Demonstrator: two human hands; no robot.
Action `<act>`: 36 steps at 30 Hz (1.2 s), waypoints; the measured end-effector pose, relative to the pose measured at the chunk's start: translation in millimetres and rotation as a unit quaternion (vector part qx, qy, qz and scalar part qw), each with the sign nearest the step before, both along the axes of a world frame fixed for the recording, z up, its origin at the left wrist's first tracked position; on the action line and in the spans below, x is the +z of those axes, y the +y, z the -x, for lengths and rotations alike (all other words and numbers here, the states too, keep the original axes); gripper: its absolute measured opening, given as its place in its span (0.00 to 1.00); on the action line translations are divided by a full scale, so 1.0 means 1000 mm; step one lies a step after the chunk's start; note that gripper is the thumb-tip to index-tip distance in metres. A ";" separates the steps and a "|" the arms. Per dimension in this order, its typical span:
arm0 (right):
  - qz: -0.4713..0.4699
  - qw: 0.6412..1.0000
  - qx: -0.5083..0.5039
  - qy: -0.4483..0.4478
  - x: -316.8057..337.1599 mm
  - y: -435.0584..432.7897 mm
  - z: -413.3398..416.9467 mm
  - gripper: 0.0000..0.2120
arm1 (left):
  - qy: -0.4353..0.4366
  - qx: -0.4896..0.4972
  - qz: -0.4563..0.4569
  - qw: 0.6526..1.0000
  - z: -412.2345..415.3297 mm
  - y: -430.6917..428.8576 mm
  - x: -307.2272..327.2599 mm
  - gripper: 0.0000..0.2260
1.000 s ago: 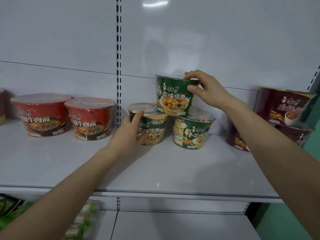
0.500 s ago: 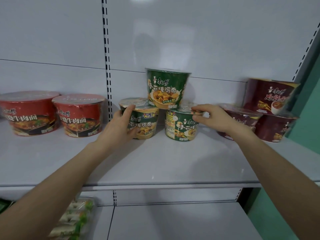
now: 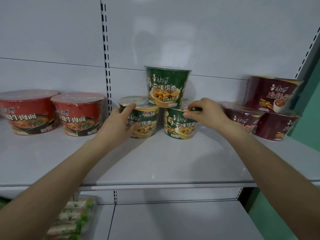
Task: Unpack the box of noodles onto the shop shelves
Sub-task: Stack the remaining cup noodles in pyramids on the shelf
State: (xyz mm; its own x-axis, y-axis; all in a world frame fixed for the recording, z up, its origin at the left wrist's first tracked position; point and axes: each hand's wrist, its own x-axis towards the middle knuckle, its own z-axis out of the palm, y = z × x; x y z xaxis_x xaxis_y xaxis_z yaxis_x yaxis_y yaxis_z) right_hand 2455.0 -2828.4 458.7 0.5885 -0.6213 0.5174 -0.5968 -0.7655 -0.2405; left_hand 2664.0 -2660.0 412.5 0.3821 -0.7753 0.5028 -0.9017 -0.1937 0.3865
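Note:
Three green noodle bowls form a small pyramid on the white shelf [image 3: 155, 163]. The top green bowl [image 3: 167, 86] rests across the two lower ones, with neither hand on it. My left hand [image 3: 119, 123] grips the left side of the lower left green bowl [image 3: 145, 120], thumb over its rim. My right hand [image 3: 206, 112] pinches the rim of the lower right green bowl [image 3: 180, 125] with fingers and thumb. The box is not in view.
Two red noodle bowls [image 3: 52, 113] stand at the shelf's left. Three maroon bowls [image 3: 266, 108] are stacked at the right by a green wall. A slotted upright [image 3: 105, 54] runs down the back panel. Wrapped food packs [image 3: 72, 220] lie on the lower shelf.
My right hand let go of the top green bowl and came down to the rim of the lower right bowl. My left hand stayed on the lower left bowl.

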 end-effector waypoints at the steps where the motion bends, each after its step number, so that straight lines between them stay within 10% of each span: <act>1: -0.042 0.999 0.023 -0.014 0.001 -0.004 0.006 0.19 | 0.000 -0.001 0.005 1.000 0.000 0.000 -0.001 0.27; 36: -0.114 0.983 0.065 -0.131 -0.014 -0.030 0.017 0.15 | -0.004 -0.039 0.016 0.999 -0.005 -0.007 -0.004 0.29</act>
State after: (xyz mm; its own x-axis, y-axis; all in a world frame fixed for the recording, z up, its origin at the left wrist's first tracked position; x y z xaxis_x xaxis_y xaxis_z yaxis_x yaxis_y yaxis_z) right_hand 2438.0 -2858.2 444.7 0.5361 -0.6665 0.5180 -0.3919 -0.7400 -0.5466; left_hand 2669.3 -2667.2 408.5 0.3172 -0.7856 0.5313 -0.9168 -0.1106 0.3837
